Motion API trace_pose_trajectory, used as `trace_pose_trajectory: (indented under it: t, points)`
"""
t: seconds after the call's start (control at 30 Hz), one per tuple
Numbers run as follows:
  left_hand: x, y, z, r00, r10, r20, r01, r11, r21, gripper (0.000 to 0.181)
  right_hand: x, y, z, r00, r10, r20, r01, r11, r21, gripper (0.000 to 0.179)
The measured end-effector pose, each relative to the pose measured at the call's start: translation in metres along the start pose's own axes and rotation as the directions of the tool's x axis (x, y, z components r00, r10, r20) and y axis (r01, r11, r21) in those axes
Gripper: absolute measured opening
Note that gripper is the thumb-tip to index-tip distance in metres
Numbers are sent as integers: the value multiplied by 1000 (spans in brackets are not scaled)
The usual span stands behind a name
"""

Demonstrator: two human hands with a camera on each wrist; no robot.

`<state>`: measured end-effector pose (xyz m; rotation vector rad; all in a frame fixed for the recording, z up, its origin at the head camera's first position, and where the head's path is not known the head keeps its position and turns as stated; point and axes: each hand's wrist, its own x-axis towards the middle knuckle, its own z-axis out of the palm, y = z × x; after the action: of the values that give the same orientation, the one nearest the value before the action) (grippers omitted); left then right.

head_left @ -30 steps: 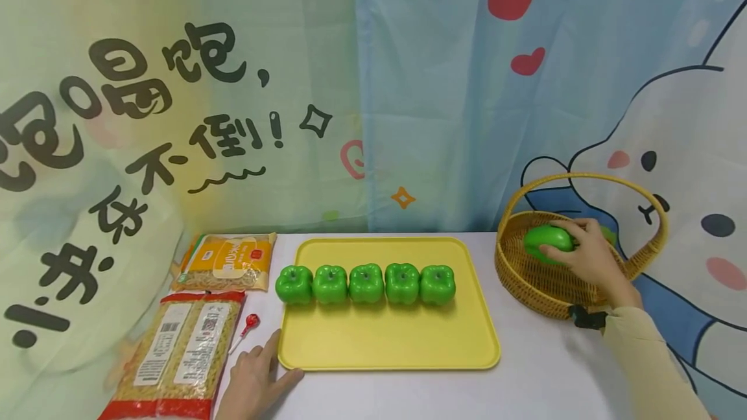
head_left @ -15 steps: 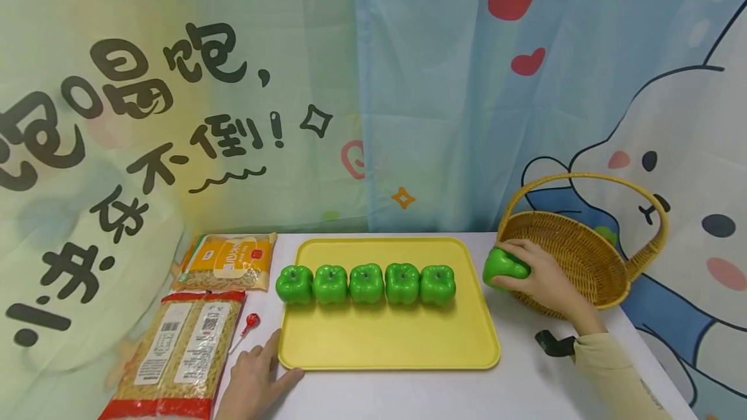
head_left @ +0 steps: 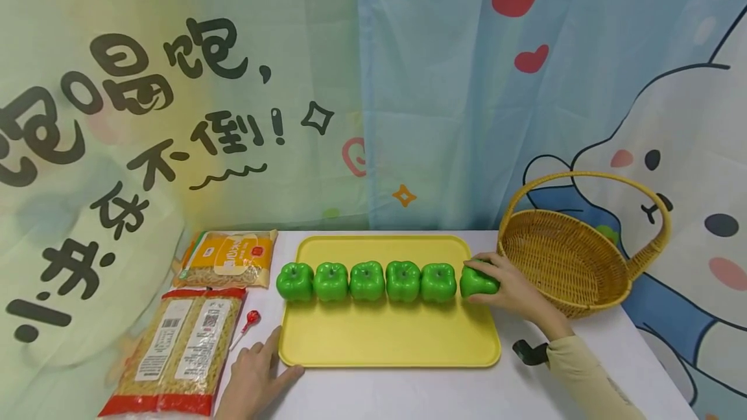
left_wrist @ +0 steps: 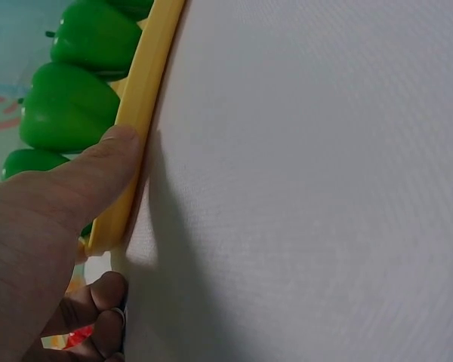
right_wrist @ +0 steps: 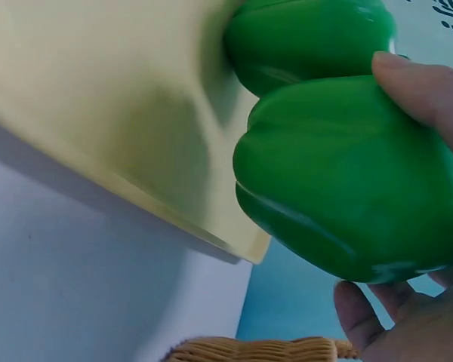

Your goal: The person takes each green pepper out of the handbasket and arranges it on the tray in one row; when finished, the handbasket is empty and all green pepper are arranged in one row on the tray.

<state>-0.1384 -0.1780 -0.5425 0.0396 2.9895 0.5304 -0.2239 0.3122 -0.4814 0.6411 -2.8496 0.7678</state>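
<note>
My right hand [head_left: 513,289] grips a green bell pepper [head_left: 477,280] at the right rim of the yellow tray [head_left: 391,339], beside a row of several similar peppers [head_left: 367,282]. In the right wrist view, the thumb lies on one side of the held pepper [right_wrist: 347,173] and the fingers on the other. Whether that pepper touches the tray cannot be told. At the tray's front left corner my left hand [head_left: 255,371] rests, thumb along the front edge. The left wrist view has that thumb [left_wrist: 106,162] on the tray's rim, the other fingers partly bent beside the corner.
A wicker basket [head_left: 569,264] with a tall handle stands right of the tray. Two noodle packs, an orange bag [head_left: 230,259] and a red-ended bag [head_left: 177,352], lie at the left. A red lollipop [head_left: 252,318] lies between them and the tray. A printed curtain hangs behind.
My right hand has lifted a green bell pepper out of the basket and carried it left to the row's right end. My left hand has stayed at the tray corner.
</note>
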Motion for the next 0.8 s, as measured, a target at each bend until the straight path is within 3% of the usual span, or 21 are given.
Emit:
trace_pose_trajectory:
  t: [0.27, 0.8]
  points:
    - [0, 0, 0, 1000, 10, -14, -10, 1000, 10, 93, 4, 4, 7, 989, 115, 89, -118, 992, 32, 80]
    - [-1, 1, -1, 1000, 13, -11, -13, 1000, 18, 92, 4, 6, 14, 989, 83, 124, -91, 994, 61, 79]
